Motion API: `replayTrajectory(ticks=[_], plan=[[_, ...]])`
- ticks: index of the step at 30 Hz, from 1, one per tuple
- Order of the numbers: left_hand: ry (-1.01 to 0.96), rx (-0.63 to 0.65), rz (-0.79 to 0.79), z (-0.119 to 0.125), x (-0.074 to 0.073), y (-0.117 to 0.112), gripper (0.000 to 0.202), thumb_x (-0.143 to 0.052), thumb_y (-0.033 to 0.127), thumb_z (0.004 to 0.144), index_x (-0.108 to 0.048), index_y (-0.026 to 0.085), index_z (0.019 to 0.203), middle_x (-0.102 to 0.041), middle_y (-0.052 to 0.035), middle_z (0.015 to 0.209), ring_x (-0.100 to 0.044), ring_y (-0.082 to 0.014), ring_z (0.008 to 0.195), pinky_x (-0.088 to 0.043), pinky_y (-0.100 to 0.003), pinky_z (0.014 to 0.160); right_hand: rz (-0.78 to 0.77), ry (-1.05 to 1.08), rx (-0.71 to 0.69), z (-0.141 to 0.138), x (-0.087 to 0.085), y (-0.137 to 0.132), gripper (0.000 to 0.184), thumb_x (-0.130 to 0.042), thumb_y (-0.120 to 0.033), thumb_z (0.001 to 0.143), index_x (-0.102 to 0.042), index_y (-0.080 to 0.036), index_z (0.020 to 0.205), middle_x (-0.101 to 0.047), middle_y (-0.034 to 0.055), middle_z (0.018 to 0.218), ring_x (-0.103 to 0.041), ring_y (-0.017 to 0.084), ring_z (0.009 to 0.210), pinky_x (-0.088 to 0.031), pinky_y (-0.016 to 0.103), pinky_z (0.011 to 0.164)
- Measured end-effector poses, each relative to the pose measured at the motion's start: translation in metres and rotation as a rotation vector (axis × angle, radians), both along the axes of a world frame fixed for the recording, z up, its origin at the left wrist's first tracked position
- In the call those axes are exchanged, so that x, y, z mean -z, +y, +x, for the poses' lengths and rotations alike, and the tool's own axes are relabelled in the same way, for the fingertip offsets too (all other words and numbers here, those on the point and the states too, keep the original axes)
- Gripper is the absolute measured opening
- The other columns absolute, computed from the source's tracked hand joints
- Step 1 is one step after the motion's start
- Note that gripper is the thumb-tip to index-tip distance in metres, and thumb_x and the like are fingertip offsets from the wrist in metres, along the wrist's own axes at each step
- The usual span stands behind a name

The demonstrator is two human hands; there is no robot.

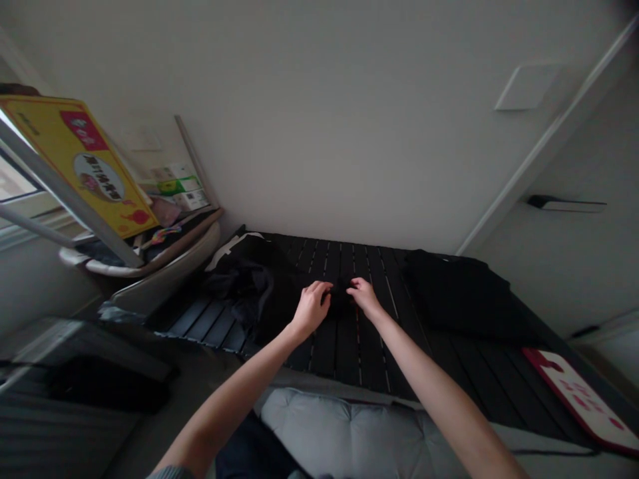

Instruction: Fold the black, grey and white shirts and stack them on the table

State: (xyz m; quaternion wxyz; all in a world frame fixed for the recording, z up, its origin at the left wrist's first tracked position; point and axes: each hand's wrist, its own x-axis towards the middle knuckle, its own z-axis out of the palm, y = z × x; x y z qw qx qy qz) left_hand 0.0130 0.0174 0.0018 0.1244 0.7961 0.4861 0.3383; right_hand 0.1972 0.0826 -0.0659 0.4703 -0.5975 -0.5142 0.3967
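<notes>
**Room:** You're facing a white wall point(319, 120), with a pale wall plate point(528, 87) high on your right.

**Far left:** A yellow printed board point(74, 159) leans above a pale curved seat point(150, 263), beside a window point(14, 179).

**Table:** A black slatted table point(372, 362) stands in front of you, its far side near the wall.

**Near edge:** A grey tufted cushion point(339, 439) lies just past the table's edge, closest to you.

**Table, right side:** A folded black garment point(459, 296) lies well apart from your hands, and a red-and-white card point(582, 399) sits at the near right corner.

**Table, left side:** A crumpled dark garment point(239, 279) lies in a heap with a white edge showing at its far side.

**Cloth:** A bunched black cloth point(340, 297) sits mid-table between your hands. Black on black, you can't tell where it ends or whether it joins the heap.

**Left hand:** Your left hand point(312, 309) is curled, its fingers pinching the cloth's left side.

**Right hand:** Your right hand point(366, 297) has its fingertips point(355, 283) drawn together, pinching the cloth's right side.
</notes>
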Motion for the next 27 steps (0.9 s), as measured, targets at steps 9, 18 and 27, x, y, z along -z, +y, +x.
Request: replayTrajectory(ticks=[9,18,27], plan=[[0.019,-0.886,-0.212,-0.080,-0.008,0.033,0.082,-0.058,0.032,0.083,-0.014,0.006,0.147,-0.035,-0.0297,0.144,-0.043,-0.0409,0.127,-0.034,-0.057,0.099,0.256,0.006,0.216,0.032,-0.007,0.003,0.017,-0.056,-0.034,0.063,-0.051,-0.020,0.069,-0.054,-0.0022,0.066,-0.049,0.016,0.067,-0.037,0.027,0.064],[-0.232,-0.355,-0.147,-0.061,0.004,0.024,0.056,-0.048,0.015,0.084,-0.036,0.015,0.139,-0.065,-0.0035,0.090,-0.061,-0.0148,0.080,-0.047,-0.027,0.081,0.264,0.071,0.222,0.044,0.001,0.005,0.019,-0.058,-0.036,0.063,-0.047,-0.021,0.069,-0.052,-0.0030,0.067,-0.048,0.016,0.068,-0.039,0.028,0.068],[-0.024,0.554,-0.372,0.010,0.000,-0.051,0.053,-0.052,0.010,0.082,-0.048,0.022,0.133,-0.068,-0.0003,0.090,-0.062,-0.0143,0.087,-0.040,-0.033,0.097,0.147,-0.126,0.360,0.070,0.013,0.012,0.022,-0.052,-0.030,0.065,-0.055,-0.020,0.084,-0.062,0.0050,0.082,-0.059,0.022,0.080,-0.046,0.033,0.076]])
